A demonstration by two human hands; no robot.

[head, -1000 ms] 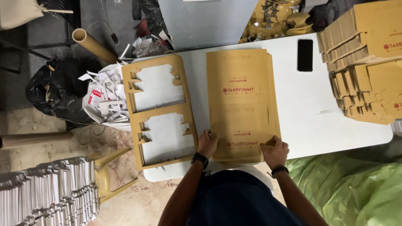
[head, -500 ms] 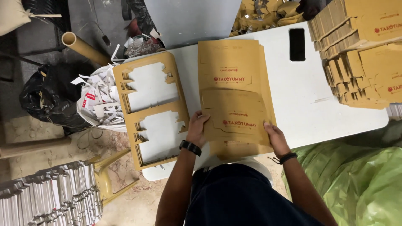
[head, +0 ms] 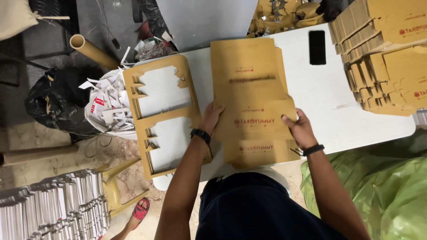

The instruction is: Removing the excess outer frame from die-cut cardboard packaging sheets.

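Note:
A stack of tan die-cut cardboard sheets (head: 249, 80) with red print lies on the white table (head: 320, 89). My left hand (head: 211, 116) grips the left edge of the top sheets and my right hand (head: 300, 129) grips their right edge. The near part of the stack is lifted and shifted, so lower sheets (head: 260, 153) show beneath at the table's front edge. A black band sits on each wrist.
A tan cut-out waste frame (head: 162, 113) lies left of the stack. A black phone (head: 317, 46) and piled folded boxes (head: 387, 58) are at the right. Paper scraps (head: 109, 106), a cardboard tube (head: 91, 51), a green bag (head: 387, 186) and white stacked sheets (head: 58, 209) surround the table.
Both hands moved from the near edge of the stack up along its sides, and the top sheets have been raised and slid away from me.

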